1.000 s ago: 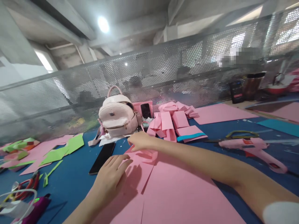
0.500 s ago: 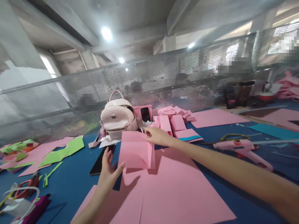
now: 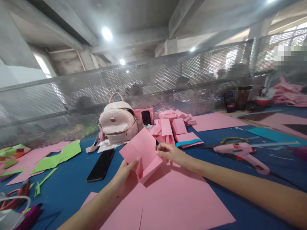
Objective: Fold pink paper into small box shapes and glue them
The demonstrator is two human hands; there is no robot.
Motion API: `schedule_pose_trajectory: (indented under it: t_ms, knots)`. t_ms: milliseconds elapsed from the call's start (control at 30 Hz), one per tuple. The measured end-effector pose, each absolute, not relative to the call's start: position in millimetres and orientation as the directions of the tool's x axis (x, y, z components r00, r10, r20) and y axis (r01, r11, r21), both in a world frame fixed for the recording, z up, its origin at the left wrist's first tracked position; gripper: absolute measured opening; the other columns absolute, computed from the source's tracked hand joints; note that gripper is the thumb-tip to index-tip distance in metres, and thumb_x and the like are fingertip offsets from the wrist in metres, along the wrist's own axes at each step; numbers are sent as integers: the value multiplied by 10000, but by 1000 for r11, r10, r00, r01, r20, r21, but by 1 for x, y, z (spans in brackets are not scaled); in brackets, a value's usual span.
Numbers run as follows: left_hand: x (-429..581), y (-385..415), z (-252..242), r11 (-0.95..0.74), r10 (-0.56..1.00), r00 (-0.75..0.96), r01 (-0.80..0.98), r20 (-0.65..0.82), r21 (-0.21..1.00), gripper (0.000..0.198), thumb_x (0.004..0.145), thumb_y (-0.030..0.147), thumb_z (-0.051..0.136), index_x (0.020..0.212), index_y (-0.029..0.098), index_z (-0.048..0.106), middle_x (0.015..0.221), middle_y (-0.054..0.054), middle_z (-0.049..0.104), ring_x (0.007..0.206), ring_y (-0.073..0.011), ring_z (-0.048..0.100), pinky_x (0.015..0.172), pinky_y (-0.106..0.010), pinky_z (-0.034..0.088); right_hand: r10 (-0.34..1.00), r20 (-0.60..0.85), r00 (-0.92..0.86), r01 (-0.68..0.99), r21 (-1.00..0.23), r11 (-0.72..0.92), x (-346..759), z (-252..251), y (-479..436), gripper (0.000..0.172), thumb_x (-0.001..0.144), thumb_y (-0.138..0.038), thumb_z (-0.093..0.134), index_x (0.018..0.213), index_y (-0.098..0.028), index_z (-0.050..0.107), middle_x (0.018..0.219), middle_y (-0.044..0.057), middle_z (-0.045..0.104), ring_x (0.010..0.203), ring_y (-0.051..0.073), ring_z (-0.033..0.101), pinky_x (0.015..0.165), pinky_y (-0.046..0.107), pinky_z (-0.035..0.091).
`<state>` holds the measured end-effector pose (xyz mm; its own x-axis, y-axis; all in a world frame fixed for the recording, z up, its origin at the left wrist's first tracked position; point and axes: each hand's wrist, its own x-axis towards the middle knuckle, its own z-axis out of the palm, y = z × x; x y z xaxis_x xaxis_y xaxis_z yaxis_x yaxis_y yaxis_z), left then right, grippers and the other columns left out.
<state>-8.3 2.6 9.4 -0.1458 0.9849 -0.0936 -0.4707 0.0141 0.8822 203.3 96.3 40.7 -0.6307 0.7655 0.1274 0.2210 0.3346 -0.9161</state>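
Folded pink paper [image 3: 146, 144] sits over the large pink sheet [image 3: 182, 199], left hand [image 3: 126, 168] pinching its near-left edge, right hand [image 3: 171, 155], fingers curled, pinching its right; light, even pressure should keep creases crisp.

My left hand [image 3: 124, 172] and right hand [image 3: 176, 155]: both bare. My left forearm [image 3: 98, 198] and right forearm [image 3: 235, 179]: bare too, slim, tapering toward the wrists. Small dark spot [image 3: 117, 196] near left wrist, too small to identify.

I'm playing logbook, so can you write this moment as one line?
left hand: holds folded pink paper | right hand: holds its right edge | beneath: flat pink sheet | right: glue gun
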Motion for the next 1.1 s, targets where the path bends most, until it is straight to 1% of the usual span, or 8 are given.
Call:
schedule_pose_trajectory:
  t_ms: [133,233,333,433,600,833,967,1100]
  knots:
    - [-13,11,12,26,992,-100,-429,-76,903,524,752,267,853,1224,148,659,1149,-149,766,1109,-325,714,1023,-434,521,785,131,-606,134,-955,263,210,38,96,247,842,-432,640,829,-191,584,852,9,567,783,158,558,670,259,466]
    - [-15,16,12,58,994,-58,-407,-89,912,628,778,265,837,1343,133,596,1222,-181,735,1145,-353,697,1047,-477,508,789,106,-605,85,-977,196,213,32,98,228,770,-350,717,798,-195,552,793,-5,585,771,158,579,724,279,465]
    - [-13,17,13,87,996,24,-410,-84,908,674,803,258,816,1412,150,548,1286,-192,702,1162,-365,687,1044,-501,511,759,73,-648,34,-992,125,216,25,99,285,745,-380,761,824,-195,559,799,4,626,776,171,614,751,305,486]
    - [-10,15,14,131,989,111,-403,-94,906,632,834,258,786,1412,149,555,1292,-191,699,1188,-361,673,1049,-489,512,709,58,-702,-11,-998,70,221,17,99,361,691,-411,820,866,-189,595,881,32,672,874,206,648,840,350,510]
    - [-5,7,14,173,977,186,-419,-102,891,592,826,291,787,1365,131,604,1265,-198,711,1211,-384,653,1047,-509,505,636,-16,-771,4,-1000,-20,224,11,97,423,604,-446,893,816,-179,642,839,32,684,846,225,658,848,386,532]
    - [2,1,14,212,977,89,-409,-192,888,505,768,308,841,1218,122,710,1134,-180,766,1108,-374,702,967,-469,549,597,-18,-802,56,-997,46,224,13,92,476,555,-526,905,826,-186,711,991,68,681,923,252,652,865,387,544]
    - [7,-2,13,216,976,99,-395,-193,893,477,758,363,847,1159,130,737,1100,-168,775,1068,-366,716,939,-453,556,600,-13,-800,91,-991,99,228,14,89,397,591,-457,894,833,-188,731,1061,69,677,982,263,641,917,393,529]
    - [3,0,5,238,971,32,-292,-239,927,489,750,435,841,1134,152,731,1089,-147,780,1030,-355,728,866,-423,580,605,-40,-795,75,-997,33,231,13,87,434,621,-367,876,999,-202,741,1070,70,704,1027,288,649,961,433,518]
